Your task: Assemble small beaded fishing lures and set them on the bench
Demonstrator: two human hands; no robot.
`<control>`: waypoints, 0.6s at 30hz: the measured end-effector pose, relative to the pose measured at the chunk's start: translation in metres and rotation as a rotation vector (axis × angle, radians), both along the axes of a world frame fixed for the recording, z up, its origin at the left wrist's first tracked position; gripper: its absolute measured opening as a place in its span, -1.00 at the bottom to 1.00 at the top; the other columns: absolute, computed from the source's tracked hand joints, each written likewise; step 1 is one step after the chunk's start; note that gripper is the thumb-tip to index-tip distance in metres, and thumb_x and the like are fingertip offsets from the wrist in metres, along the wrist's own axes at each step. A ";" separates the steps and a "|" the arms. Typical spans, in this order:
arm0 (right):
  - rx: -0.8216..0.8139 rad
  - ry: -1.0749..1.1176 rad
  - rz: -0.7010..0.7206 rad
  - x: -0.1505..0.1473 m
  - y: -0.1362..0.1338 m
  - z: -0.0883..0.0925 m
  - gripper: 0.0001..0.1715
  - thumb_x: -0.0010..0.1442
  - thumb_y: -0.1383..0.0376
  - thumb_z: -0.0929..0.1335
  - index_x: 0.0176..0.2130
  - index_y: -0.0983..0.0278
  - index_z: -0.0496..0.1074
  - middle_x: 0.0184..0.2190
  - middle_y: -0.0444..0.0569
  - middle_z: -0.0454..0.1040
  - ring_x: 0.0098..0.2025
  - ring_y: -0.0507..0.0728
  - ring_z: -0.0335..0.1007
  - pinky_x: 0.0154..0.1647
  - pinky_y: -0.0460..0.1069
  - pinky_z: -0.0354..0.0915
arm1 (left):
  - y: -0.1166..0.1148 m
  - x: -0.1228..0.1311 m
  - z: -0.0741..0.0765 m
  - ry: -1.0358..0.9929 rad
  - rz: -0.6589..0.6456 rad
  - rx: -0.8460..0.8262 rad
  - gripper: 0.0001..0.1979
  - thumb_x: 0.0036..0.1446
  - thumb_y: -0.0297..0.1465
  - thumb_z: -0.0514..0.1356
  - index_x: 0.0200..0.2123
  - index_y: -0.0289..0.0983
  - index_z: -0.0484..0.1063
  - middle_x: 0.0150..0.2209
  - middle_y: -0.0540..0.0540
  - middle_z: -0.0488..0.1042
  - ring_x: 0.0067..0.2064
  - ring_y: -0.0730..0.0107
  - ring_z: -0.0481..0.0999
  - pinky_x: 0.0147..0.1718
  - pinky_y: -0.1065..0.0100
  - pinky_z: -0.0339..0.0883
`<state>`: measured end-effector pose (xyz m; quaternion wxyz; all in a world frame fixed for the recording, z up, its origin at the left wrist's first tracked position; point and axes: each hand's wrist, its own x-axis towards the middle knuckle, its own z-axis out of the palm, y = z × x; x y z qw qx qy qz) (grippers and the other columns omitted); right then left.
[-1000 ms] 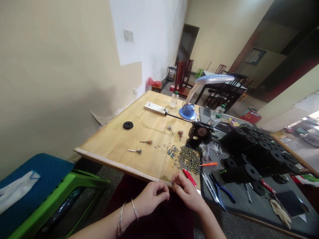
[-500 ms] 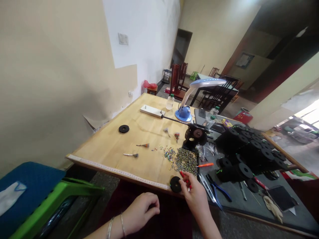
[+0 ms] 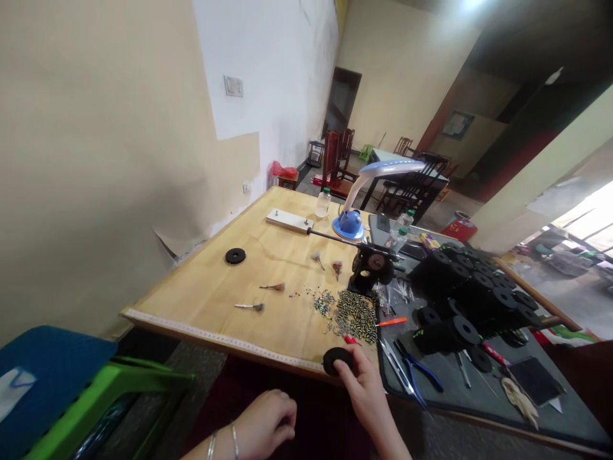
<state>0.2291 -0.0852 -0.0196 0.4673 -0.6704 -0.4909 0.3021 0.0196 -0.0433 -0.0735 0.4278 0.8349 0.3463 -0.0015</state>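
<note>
My right hand [image 3: 366, 383] is closed on a black spool [image 3: 338, 361] at the table's front edge, its thumb across the round face. Just behind the fingers, a red object [image 3: 351, 339] shows in part; most of it is hidden by the hand. Loosely curled, my left hand [image 3: 274, 416] hangs in front of the table edge, and nothing shows in it. Beyond the right hand lies a spread of small dark and yellow striped pieces [image 3: 355, 314], beside a scatter of tiny coloured beads [image 3: 322, 303].
A black clamped device [image 3: 371, 268] with a rod stands behind the pieces, near a blue lamp [image 3: 348, 223]. Pliers [image 3: 421, 374], an orange-handled tool [image 3: 393, 321] and stacked black spools [image 3: 450, 332] occupy the right mat. Brushes [image 3: 274, 287] and a black disc [image 3: 235, 255] lie left.
My right hand has gone from holding the red object to gripping the black spool, which is tilted up a little. My left hand has moved slightly down and left, its fingers more curled.
</note>
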 end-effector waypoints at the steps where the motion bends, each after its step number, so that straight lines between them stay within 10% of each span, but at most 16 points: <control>1: 0.040 0.166 -0.007 -0.002 -0.001 0.002 -0.70 0.12 0.05 0.37 -0.29 0.24 0.43 -0.39 -0.04 0.50 -0.32 0.18 0.43 -0.24 0.02 0.33 | -0.001 0.000 -0.003 0.004 -0.006 -0.005 -0.93 -0.05 -0.49 0.25 -0.46 -0.20 0.52 -0.37 -0.03 0.55 -0.25 0.24 0.47 -0.25 0.34 0.24; 6: 0.112 0.885 0.010 -0.022 -0.002 0.010 -0.55 0.08 -0.05 0.40 -0.16 0.17 0.36 -0.57 -0.16 0.45 -0.51 0.10 0.41 -0.35 0.04 0.36 | -0.003 0.000 -0.016 -0.006 -0.017 -0.002 -0.96 -0.09 -0.45 0.28 -0.49 -0.19 0.54 -0.38 -0.03 0.56 -0.26 0.22 0.49 -0.26 0.34 0.26; 12: 0.063 0.972 -0.043 -0.038 -0.007 0.022 -0.54 0.03 -0.03 0.45 -0.18 0.19 0.40 -0.68 -0.23 0.37 -0.74 -0.08 0.12 -0.72 -0.18 0.03 | -0.002 -0.005 -0.027 0.049 0.006 0.027 -0.93 -0.15 -0.48 0.27 -0.55 -0.19 0.53 -0.45 -0.02 0.56 -0.34 0.21 0.50 -0.33 0.33 0.28; 18: -0.018 0.937 -0.149 -0.045 -0.013 0.031 -0.47 -0.10 -0.04 0.51 -0.22 0.22 0.47 -0.59 -0.15 0.38 -0.63 -0.02 0.22 -0.66 -0.14 0.09 | 0.009 -0.011 0.021 -0.004 0.089 0.078 -0.90 -0.14 -0.50 0.27 -0.46 -0.22 0.52 -0.36 -0.08 0.56 -0.24 0.13 0.49 -0.22 0.23 0.29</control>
